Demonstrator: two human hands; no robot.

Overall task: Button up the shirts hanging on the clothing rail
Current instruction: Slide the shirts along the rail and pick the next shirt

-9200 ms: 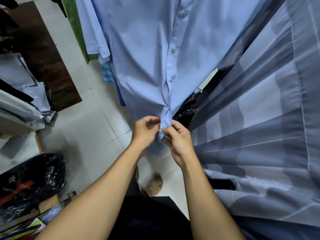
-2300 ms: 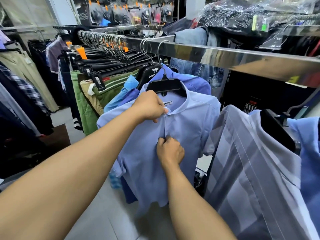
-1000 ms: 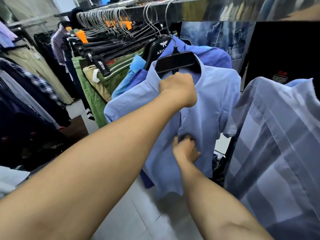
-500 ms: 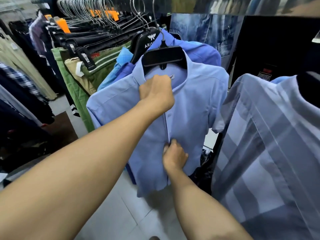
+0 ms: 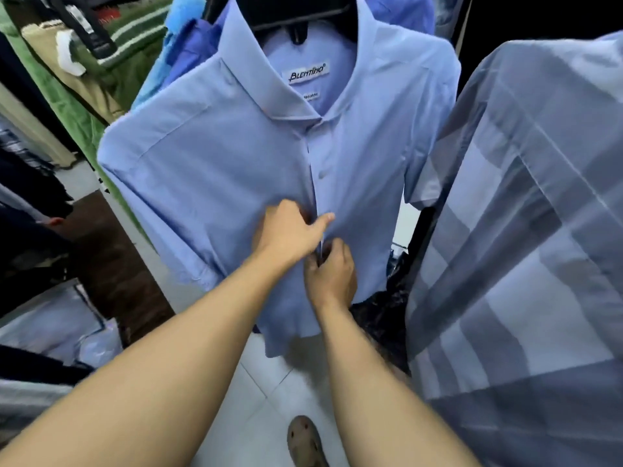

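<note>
Pale blue cotton is hanging front and centre: the light blue shirt [image 5: 242, 156] is sitting on a black hanger [image 5: 296, 18] with its front facing the camera and its collar open at the neck. Along the placket [image 5: 318, 183] the two fronts are lying together, one button [image 5: 322, 174] is showing fastened at the chest, and the seam is looking closed up to the collar. The left hand [image 5: 286, 234] is pressing the cloth just left of the placket, forefinger stretched across it, while the right hand [image 5: 332, 267] is pinching the placket edge just below, its grip closed on the fabric, so a mid-front button is probably being worked or checked. Whatever is lying under the hands and lower down is hidden, so the hem end cannot be judged. A grey striped shirt [image 5: 526, 230] is hanging close on the right and seemingly waiting its turn; whether it is buttoned cannot be told. Green trousers [image 5: 101, 79] are crowding the left. No surface is carrying anything; below, white floor tiles [image 5: 269, 375] and a sandalled foot [image 5: 305, 439] are showing.
</note>
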